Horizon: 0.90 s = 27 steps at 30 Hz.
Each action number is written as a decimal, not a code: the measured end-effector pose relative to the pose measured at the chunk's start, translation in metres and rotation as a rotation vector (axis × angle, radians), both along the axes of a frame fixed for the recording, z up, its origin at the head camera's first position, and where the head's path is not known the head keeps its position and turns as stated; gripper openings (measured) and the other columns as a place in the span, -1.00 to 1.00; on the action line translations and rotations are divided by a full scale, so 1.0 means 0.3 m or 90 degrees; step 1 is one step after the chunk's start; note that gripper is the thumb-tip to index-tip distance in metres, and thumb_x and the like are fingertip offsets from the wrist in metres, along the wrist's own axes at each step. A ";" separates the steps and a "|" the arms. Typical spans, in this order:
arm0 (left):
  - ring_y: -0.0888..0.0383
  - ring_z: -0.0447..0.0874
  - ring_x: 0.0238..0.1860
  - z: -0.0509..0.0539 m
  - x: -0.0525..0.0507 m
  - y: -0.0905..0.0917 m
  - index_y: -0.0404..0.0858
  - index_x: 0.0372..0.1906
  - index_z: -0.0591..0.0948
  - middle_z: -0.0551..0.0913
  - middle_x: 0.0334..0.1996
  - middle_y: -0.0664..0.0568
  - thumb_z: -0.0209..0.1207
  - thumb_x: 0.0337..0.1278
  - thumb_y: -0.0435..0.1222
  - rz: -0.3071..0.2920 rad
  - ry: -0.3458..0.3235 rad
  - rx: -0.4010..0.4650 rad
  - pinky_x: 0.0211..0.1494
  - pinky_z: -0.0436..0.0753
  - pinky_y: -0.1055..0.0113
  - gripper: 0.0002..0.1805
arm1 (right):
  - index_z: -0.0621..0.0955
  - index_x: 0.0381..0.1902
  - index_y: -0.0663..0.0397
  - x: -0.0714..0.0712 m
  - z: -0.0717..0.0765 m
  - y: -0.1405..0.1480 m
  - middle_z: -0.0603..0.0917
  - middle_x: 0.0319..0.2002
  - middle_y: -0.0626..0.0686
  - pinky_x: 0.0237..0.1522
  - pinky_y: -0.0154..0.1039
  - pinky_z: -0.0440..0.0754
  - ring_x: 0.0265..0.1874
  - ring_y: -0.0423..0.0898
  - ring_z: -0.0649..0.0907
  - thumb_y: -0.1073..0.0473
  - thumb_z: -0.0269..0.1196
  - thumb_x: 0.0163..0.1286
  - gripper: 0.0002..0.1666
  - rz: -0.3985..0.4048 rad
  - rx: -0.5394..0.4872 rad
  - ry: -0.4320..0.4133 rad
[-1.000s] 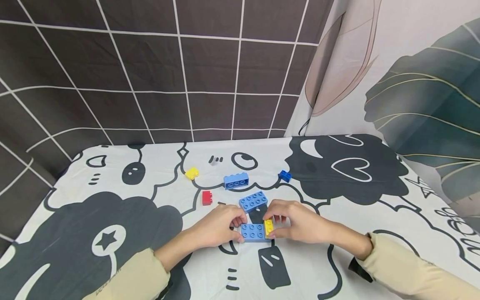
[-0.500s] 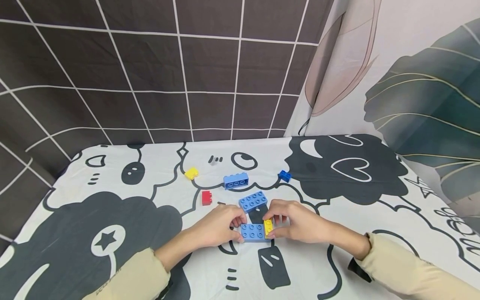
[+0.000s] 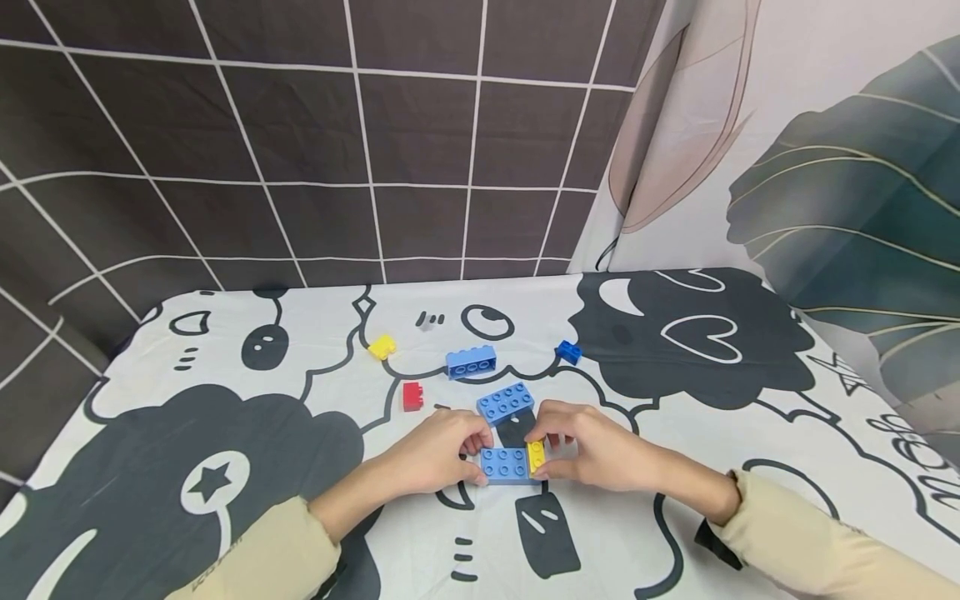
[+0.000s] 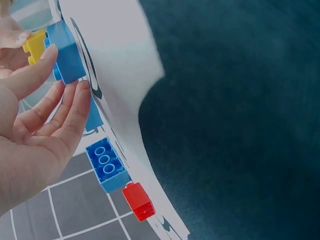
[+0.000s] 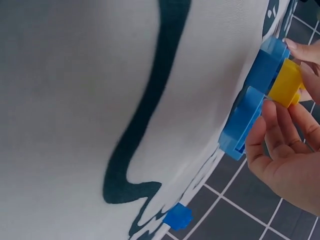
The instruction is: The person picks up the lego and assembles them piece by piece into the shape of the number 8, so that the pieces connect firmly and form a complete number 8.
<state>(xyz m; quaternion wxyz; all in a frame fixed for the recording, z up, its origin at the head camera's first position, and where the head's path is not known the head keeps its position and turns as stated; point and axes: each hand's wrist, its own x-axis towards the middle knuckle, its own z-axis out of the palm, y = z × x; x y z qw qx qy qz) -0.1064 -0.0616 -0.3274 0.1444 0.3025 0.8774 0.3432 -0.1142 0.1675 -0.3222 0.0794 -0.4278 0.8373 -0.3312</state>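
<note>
A light blue brick (image 3: 504,467) lies studs up on the cloth, a yellow brick (image 3: 536,457) sitting across its right end. My left hand (image 3: 431,454) pinches the blue brick's left end between thumb and fingers. On the right, my right hand (image 3: 600,446) holds the yellow brick, with the thumb on its near side and the fingers on its far side. The right wrist view shows this yellow brick (image 5: 286,82) against the blue one (image 5: 267,65). Just behind them is a second blue brick (image 3: 506,403), studs up and slightly turned.
Farther back, a blue brick (image 3: 471,362) lies on its side. A small dark blue brick (image 3: 569,352) is at the back right. To the left lie a red brick (image 3: 412,397) and a small yellow brick (image 3: 382,347). A dark gridded cloth (image 3: 420,133) hangs behind the patterned tablecloth (image 3: 420,550).
</note>
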 end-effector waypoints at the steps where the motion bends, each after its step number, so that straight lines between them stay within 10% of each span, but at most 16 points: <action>1: 0.18 0.47 -0.39 0.000 0.000 0.000 -0.29 -0.34 0.56 0.50 -0.48 0.09 0.40 -0.26 -0.42 0.001 0.000 -0.001 -0.27 0.51 0.40 -0.71 | 0.64 -0.27 0.11 -0.003 -0.003 0.001 0.49 -0.42 -0.16 -0.46 -0.36 0.50 -0.46 -0.20 0.49 0.30 0.42 -0.04 -0.70 0.002 -0.005 -0.007; 20: 0.16 0.51 -0.33 0.013 -0.009 -0.010 -0.32 -0.27 0.58 0.54 -0.41 0.06 0.39 -0.23 -0.40 0.003 0.006 -0.009 -0.22 0.53 0.36 -0.69 | 0.63 -0.28 0.11 -0.034 -0.023 0.013 0.53 -0.43 -0.08 -0.46 -0.28 0.50 -0.49 -0.09 0.53 0.21 0.42 0.00 -0.71 0.023 -0.071 -0.102; 27: 0.12 0.53 -0.25 0.031 -0.052 -0.053 -0.32 -0.24 0.59 0.59 -0.33 0.00 0.39 -0.23 -0.40 0.067 0.043 0.001 -0.13 0.53 0.25 -0.68 | 0.64 -0.28 0.12 -0.032 -0.025 0.013 0.53 -0.43 -0.07 -0.47 -0.28 0.49 -0.49 -0.09 0.52 0.21 0.43 -0.01 -0.71 0.025 -0.075 -0.102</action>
